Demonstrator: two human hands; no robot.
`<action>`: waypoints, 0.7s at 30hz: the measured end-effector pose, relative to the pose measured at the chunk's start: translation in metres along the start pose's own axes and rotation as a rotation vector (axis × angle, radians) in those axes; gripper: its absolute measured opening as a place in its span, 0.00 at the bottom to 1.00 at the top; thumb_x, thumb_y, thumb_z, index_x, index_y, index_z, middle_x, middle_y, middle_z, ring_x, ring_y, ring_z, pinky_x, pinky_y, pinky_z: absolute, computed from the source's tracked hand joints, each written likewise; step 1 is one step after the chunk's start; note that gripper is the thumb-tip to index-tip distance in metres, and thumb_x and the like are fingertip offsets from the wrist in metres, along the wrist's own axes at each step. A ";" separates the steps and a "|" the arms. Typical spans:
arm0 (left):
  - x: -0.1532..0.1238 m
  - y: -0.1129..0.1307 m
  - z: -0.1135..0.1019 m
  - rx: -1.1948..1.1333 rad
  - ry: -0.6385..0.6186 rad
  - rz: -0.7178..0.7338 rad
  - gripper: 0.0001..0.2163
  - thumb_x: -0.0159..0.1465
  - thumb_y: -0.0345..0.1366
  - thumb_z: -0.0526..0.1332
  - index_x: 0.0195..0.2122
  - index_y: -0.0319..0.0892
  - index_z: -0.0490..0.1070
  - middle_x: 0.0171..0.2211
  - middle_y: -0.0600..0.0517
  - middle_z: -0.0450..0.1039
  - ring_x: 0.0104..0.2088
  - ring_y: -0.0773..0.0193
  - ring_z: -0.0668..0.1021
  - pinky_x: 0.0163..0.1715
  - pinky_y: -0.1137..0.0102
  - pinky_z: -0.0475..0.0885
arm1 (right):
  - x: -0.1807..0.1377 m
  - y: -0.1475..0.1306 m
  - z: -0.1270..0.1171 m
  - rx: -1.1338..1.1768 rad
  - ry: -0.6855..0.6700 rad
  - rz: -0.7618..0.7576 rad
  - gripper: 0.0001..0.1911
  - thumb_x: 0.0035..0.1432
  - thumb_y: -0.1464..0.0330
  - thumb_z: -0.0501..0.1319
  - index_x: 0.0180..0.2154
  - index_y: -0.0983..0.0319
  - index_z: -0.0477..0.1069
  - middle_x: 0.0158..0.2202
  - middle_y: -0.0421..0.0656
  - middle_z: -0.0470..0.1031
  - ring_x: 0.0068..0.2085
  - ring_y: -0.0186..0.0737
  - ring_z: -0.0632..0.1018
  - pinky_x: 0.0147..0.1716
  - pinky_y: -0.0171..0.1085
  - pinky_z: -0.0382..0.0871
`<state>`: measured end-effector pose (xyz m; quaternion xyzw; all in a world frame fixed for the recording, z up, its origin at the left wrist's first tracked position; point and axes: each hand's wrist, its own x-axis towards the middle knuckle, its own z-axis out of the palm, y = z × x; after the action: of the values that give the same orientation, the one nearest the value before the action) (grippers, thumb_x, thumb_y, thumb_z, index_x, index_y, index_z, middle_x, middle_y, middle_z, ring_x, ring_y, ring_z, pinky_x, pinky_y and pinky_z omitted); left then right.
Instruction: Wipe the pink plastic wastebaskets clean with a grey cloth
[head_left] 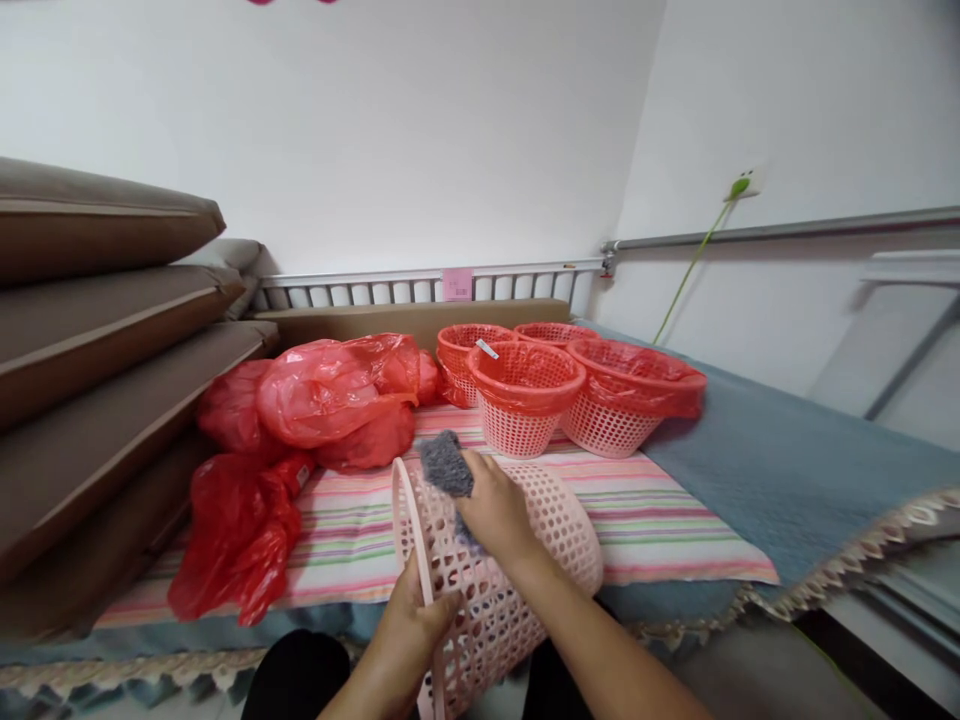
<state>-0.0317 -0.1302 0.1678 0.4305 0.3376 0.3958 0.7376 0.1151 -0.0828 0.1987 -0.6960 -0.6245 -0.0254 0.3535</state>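
Observation:
A pale pink perforated plastic basket (559,505) lies tilted on its side in front of me, its open rim facing left. My left hand (416,625) grips that rim, with the thumb on the outer wall and the other fingers partly hidden behind it. In my right hand (499,505) is a grey fuzzy cloth (446,465), pressed against the upper side of the basket near the rim. Part of the cloth shows below the fingers too.
Several similar baskets lined with red plastic bags (529,375) stand behind on a striped cloth (660,510). Crumpled red bags (337,400) lie to the left, beside stacked brown cushions (112,310). A blue cover (780,420) spreads right. A green cord (694,262) hangs from a wall socket.

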 end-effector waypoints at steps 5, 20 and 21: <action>-0.007 -0.008 0.002 0.024 -0.063 -0.009 0.43 0.51 0.37 0.66 0.64 0.40 0.42 0.54 0.37 0.66 0.47 0.48 0.74 0.40 0.61 0.73 | 0.016 0.077 -0.022 -0.274 -0.002 0.378 0.18 0.57 0.66 0.52 0.50 0.59 0.64 0.42 0.48 0.73 0.40 0.47 0.75 0.30 0.37 0.58; 0.007 0.023 0.000 -0.011 -0.027 0.197 0.34 0.51 0.31 0.67 0.59 0.42 0.60 0.50 0.42 0.73 0.51 0.49 0.74 0.50 0.59 0.69 | 0.019 0.055 -0.021 -0.059 0.126 0.259 0.22 0.53 0.68 0.55 0.52 0.58 0.63 0.47 0.46 0.71 0.44 0.45 0.74 0.36 0.37 0.63; 0.009 0.019 -0.002 -0.005 -0.019 0.212 0.34 0.51 0.32 0.67 0.59 0.43 0.59 0.52 0.42 0.72 0.53 0.49 0.73 0.52 0.58 0.67 | 0.018 0.046 -0.017 -0.015 0.127 0.221 0.23 0.53 0.69 0.56 0.53 0.58 0.62 0.47 0.46 0.71 0.45 0.45 0.73 0.38 0.37 0.63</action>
<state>-0.0348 -0.1160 0.1825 0.4657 0.2821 0.4685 0.6958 0.1667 -0.0751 0.1989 -0.7601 -0.5203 -0.0352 0.3877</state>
